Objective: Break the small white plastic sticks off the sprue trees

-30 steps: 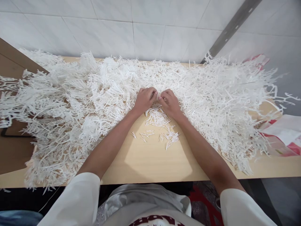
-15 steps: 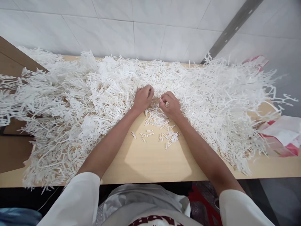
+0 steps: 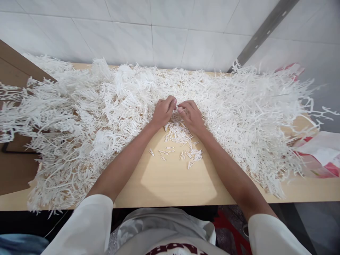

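**Head view: two hands pinch at a white plastic piece at the edge of the heap**

Head view shows the left hand (image 3: 162, 112) and the right hand (image 3: 191, 116) meeting fingertip to fingertip at the near edge of a broad heap of white plastic sprues (image 3: 87, 117), branched like twigs. Each grip is curled and pressed together, and between the two sets of fingertips sits a small white piece (image 3: 176, 108); it is too small to tell whether one hand or both actually pinch it. Just below the hands lies a loose scatter of short white sticks (image 3: 180, 141) on bare wood, apart from the tangle.

By the look of it, the step in hand is snapping or twisting small sticks off a branched sprue, with the freed ones lying in the scatter. A next move would call for a firm hold on the branch with one hand and a short, clean break with the other, close to the joint, so the stick comes away whole.

The desk (image 3: 172, 184) is pale wood, lit unevenly, its front edge near the person's white sleeves. Behind it rises a wall of large white tiles (image 3: 148, 39) with a grey metal strip (image 3: 262, 32) running diagonally at the right. A red and white plastic bag (image 3: 322, 152) lies at the desk's right end.
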Available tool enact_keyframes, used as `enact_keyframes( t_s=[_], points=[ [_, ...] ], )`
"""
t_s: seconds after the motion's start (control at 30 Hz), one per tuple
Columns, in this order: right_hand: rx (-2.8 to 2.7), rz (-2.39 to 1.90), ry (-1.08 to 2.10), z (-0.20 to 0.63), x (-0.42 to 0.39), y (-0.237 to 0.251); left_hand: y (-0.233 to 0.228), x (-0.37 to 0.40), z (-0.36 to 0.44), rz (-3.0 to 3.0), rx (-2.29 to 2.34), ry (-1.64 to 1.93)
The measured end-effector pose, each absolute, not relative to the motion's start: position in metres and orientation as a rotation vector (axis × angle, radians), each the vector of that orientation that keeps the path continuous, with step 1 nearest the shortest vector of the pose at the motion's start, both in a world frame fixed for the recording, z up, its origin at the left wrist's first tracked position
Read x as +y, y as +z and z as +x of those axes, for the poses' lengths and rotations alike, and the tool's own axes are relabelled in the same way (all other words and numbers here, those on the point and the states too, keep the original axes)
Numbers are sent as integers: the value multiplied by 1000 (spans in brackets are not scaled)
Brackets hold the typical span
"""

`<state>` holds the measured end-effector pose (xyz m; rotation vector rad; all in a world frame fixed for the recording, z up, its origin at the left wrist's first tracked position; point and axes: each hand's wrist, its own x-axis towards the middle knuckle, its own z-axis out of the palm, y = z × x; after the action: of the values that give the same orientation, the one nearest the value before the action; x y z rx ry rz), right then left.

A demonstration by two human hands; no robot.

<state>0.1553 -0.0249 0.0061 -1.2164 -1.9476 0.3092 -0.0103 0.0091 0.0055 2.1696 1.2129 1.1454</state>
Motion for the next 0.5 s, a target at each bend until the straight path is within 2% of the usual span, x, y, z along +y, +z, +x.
enact_keyframes(
  t_s=[0.17, 0.5],
  points=[
    [-2037, -1232, 268, 156, -25, 4, 7, 6, -11, 2193, 1220, 1120],
    [-1779, -1400, 214, 153, -30, 7, 7, 5, -10, 2254, 1125, 1108]
  ],
)
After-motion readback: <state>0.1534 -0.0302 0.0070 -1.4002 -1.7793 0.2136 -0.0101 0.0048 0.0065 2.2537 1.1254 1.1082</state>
